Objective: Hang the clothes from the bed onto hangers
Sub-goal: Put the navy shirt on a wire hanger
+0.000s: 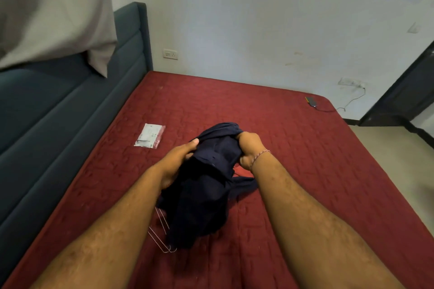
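While the dark navy garment [206, 185] hangs bunched over the middle of the red bed [293, 148], both hands work at its far end. The left hand [178, 159] grips the cloth on its left side and the right hand [249, 148] clenches a fold on the right. Wire hangers [162, 234] lie on the mattress just beneath the hem, near side; I count at least 2. To do this well, I'd find the collar first, shake the bundle open, then free 1 hand to fetch a hanger. A small plastic packet [150, 135] lies off to the left.
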